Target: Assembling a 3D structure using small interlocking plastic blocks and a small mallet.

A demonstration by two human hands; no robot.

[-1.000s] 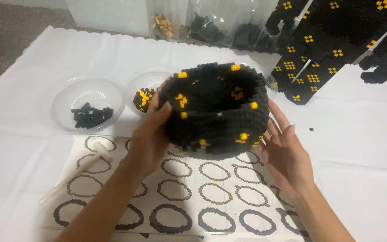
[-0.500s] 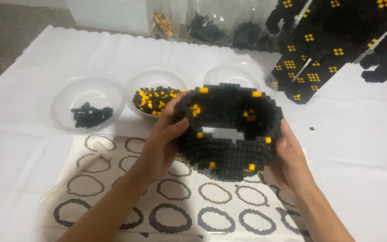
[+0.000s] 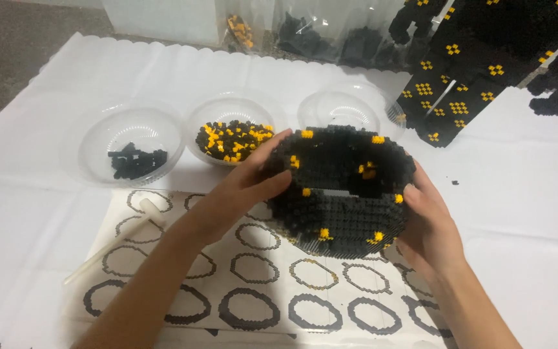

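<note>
Both hands hold a hollow, bowl-like shell built from tiny black plastic bricks with some yellow ones (image 3: 340, 187). It is lifted a little above the middle of the table, over a printed paper sheet with rows of dark ring outlines (image 3: 253, 304). The left hand (image 3: 243, 190) grips the left rim of the shell, with the thumb on top and the fingers curled against the outer wall. The right hand (image 3: 431, 226) is half open and cups the right side and the underside, the thumb pressing near the rim.

The shell looks stiff but brittle: its wall is thin, made from many small pieces pressed together, so I judge that a hard squeeze or a twist could break it apart. It is probably light for its size. The surface is bumpy with studs, so it should not slip easily. The safest hold seems to be wide support from two sides and from below, as now, not a pinch at one point of the rim.

On the far left stands a clear plastic bowl with a few black bricks (image 3: 130, 152), to its right a clear bowl of mixed black and yellow bricks (image 3: 230, 136), and further right an empty clear bowl (image 3: 340, 106). A large black brick figure with yellow spots (image 3: 485, 64) lies at the far right on the white cloth (image 3: 524, 213). A pale stick (image 3: 114, 242) lies on the near left.
</note>
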